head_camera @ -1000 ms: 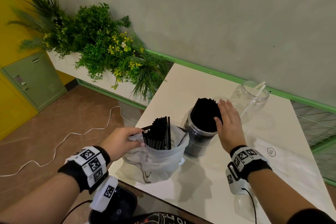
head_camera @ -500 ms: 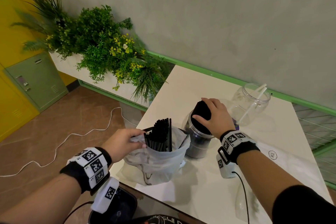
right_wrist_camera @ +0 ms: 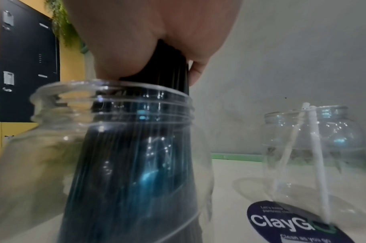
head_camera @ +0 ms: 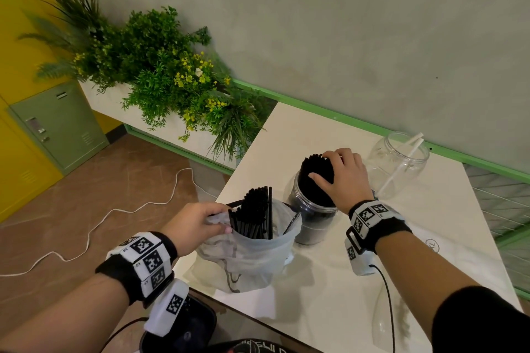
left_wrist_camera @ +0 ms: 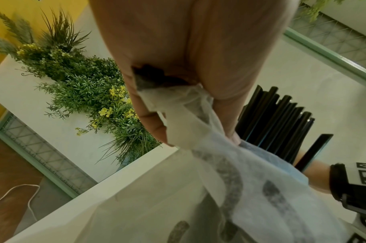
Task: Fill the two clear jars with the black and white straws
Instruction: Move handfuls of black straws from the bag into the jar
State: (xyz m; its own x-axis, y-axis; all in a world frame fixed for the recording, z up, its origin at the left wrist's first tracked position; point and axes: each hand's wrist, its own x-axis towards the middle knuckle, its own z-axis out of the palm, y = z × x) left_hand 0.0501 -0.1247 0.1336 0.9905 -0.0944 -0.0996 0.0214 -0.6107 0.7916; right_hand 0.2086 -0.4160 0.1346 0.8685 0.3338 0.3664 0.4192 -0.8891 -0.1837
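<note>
A clear jar [head_camera: 312,226] [right_wrist_camera: 115,148] in the middle of the white table [head_camera: 329,306] holds a dense bundle of black straws [head_camera: 314,169] [right_wrist_camera: 169,70]. My right hand [head_camera: 321,166] [right_wrist_camera: 153,72] lies over the bundle's top, thumb and fingers curled round it. My left hand [head_camera: 220,219] [left_wrist_camera: 198,134] pinches the rim of a translucent plastic bag [head_camera: 252,261] [left_wrist_camera: 261,205] with more black straws [head_camera: 255,212] [left_wrist_camera: 277,115] standing in it. Behind, at the right, a second clear jar [head_camera: 397,165] [right_wrist_camera: 315,148] holds two white straws [head_camera: 407,157] [right_wrist_camera: 317,156].
A planter of green plants [head_camera: 160,74] stands off the table's left edge. A white cable [head_camera: 114,212] lies on the brown floor. A dark bin [head_camera: 183,329] sits below the near edge. A round ClayGo sticker [right_wrist_camera: 292,222] lies beside the second jar.
My right hand went from lying flat beside the black bundle to resting on its top with fingers wrapped round it. The left hand kept its hold on the bag.
</note>
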